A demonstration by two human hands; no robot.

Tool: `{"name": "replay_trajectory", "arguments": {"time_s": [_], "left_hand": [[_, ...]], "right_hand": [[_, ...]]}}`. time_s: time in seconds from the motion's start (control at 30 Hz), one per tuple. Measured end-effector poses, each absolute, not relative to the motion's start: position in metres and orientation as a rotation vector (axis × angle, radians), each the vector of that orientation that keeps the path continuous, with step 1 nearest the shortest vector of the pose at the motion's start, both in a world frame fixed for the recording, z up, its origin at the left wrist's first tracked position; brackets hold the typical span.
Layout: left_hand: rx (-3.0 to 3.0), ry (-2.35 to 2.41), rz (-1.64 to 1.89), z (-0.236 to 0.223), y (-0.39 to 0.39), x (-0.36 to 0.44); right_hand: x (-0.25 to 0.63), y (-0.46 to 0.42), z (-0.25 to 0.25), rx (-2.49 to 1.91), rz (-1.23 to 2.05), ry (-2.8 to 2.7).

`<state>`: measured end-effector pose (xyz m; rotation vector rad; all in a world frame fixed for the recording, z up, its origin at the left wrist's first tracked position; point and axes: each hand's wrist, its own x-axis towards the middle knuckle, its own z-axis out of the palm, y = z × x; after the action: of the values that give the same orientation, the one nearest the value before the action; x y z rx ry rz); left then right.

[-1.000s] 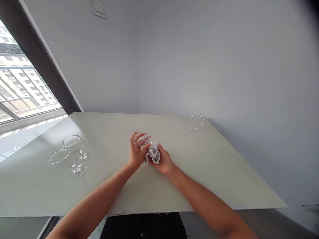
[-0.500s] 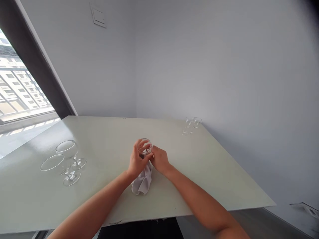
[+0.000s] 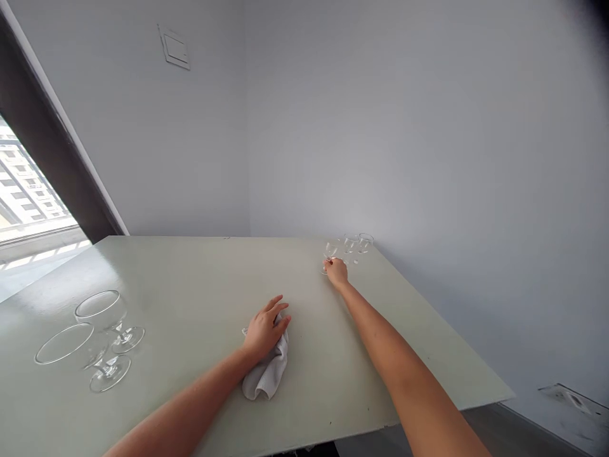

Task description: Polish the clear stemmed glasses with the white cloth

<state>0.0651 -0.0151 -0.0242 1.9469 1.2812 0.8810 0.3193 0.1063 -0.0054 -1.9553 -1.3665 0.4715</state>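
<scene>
My right hand is stretched out to the far right part of the table, its fingers closed around the stem of a small clear stemmed glass. That glass is upright, with its foot at or close to the tabletop. Just beyond it stand two similar glasses, one nearer the middle and one by the table's edge. Over a crumpled pale grey cloth lies my left hand, fingers apart and palm down.
Two larger stemmed glasses, a nearer one and a farther one, stand upright at the left. The pale glossy table meets grey walls at the back, and its right edge slants toward me. A window is at far left.
My right hand has carried the small glass from the middle of the table to the far right. The left hand has let go of the glass and come down onto the cloth.
</scene>
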Motion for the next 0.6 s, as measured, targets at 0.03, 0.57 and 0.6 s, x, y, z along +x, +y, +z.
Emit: {"name": "replay_trajectory", "arguments": {"time_s": [0.03,0.57,0.6], "left_hand": [[1.935,1.274,0.883,-0.023,-0.015,0.065],[1.601,1.211,1.115,-0.022,-0.011,0.063],[1.523,1.219,1.168,-0.023,-0.009,0.062]], "right_hand": [[0.324,0.11,-0.007,-1.974,0.47,-1.344],[0.326,0.1,-0.009,-2.1,0.376,-1.259],[0.32,0.09,-0.01,-2.097,0.379,-1.286]]}}
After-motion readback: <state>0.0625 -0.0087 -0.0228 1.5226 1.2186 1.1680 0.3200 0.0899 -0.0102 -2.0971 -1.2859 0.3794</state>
